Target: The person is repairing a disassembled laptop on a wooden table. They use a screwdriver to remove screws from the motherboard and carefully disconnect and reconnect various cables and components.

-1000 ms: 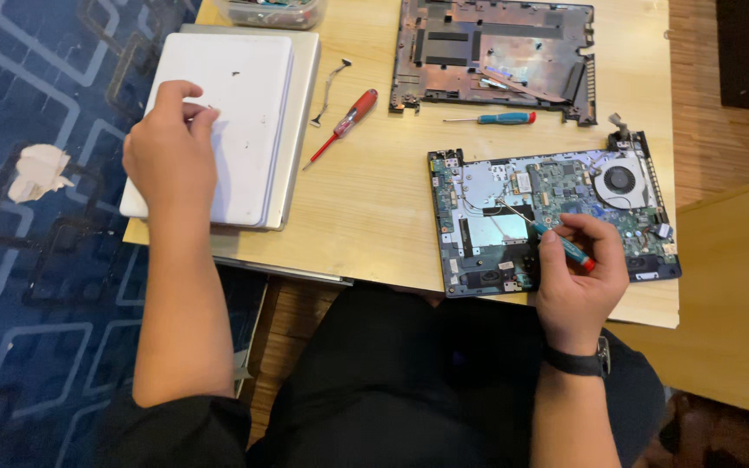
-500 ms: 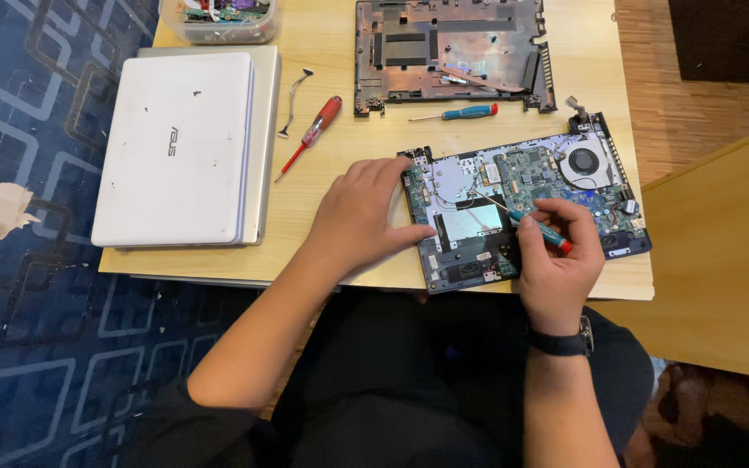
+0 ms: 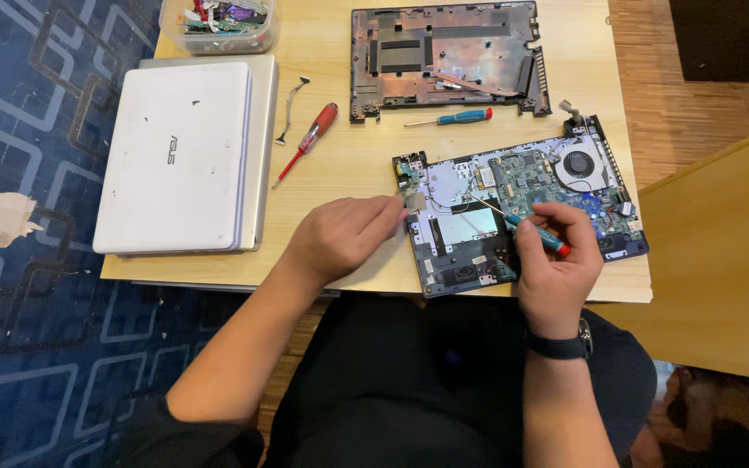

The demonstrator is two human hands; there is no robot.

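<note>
Right hand [image 3: 556, 269] grips a blue screwdriver [image 3: 537, 235], tip on the open laptop [image 3: 513, 212] (board exposed). Left hand [image 3: 340, 236] pinches the chassis's left edge.

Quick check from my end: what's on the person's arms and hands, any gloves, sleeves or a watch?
No gloves: the left hand and right hand are bare. Both forearms are uncovered, with dark short sleeves showing near the left upper arm. A black watch with a dark strap sits on the right wrist.
</note>
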